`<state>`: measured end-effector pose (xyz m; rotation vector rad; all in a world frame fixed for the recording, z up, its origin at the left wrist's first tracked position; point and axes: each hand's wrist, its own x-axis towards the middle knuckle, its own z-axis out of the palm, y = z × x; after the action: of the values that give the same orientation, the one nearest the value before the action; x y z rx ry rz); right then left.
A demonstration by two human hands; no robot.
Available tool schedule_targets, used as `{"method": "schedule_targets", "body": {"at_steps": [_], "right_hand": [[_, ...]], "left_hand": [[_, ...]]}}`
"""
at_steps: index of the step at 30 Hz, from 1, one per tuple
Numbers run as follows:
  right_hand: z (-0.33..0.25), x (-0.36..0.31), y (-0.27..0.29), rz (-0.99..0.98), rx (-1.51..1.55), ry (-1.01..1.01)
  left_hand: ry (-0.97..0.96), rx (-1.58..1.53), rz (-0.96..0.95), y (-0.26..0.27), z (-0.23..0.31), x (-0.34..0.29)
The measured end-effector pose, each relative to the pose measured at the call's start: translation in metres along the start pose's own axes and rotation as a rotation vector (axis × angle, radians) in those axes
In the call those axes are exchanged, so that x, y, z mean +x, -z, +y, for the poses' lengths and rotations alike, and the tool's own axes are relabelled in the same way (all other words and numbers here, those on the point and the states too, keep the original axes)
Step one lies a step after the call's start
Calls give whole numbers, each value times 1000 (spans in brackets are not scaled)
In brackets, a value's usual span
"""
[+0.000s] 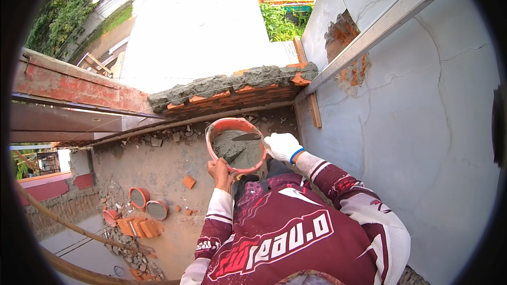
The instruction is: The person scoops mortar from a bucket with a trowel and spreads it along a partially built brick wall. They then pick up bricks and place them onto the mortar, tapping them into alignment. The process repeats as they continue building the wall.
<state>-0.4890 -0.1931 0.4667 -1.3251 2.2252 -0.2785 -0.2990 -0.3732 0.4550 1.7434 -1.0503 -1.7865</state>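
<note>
1. The red, round plastic bucket (247, 171) is in front of the person's body, on the near side of the low brick wall; its open mouth faces up, so the wet grey mortar (227, 145) inside can be reached.
2. The bare left hand (220, 174) has its fingers closed on the bucket's near left rim, probably to keep it steady.
3. The right hand (282, 146), in a white knitted glove with a blue cuff, is closed round the handle of a dark, pointed metal trowel (246, 137). The grip hides the handle; the blade points left over the mortar.
4. Just beyond is the low orange brick wall (232, 98), rough mortar along its top.
5. To the right, a long, straight grey bar (380, 34) slants across the cracked grey plastered wall (422, 121), perhaps as a guide for the wall's end.
6. Left on the floor, farther from the hands, an orange brick piece (189, 181) lies alone; beyond it, stacked orange bricks (140, 228) sit beside three small round buckets (139, 189), seemingly grouped for easy reach.
</note>
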Motion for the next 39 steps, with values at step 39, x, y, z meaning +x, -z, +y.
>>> {"method": "schedule_targets", "body": {"at_steps": [39], "right_hand": [[-44,21,21,-426,521,87]], "left_hand": [[-424,-136,-393,2,35,29]]}}
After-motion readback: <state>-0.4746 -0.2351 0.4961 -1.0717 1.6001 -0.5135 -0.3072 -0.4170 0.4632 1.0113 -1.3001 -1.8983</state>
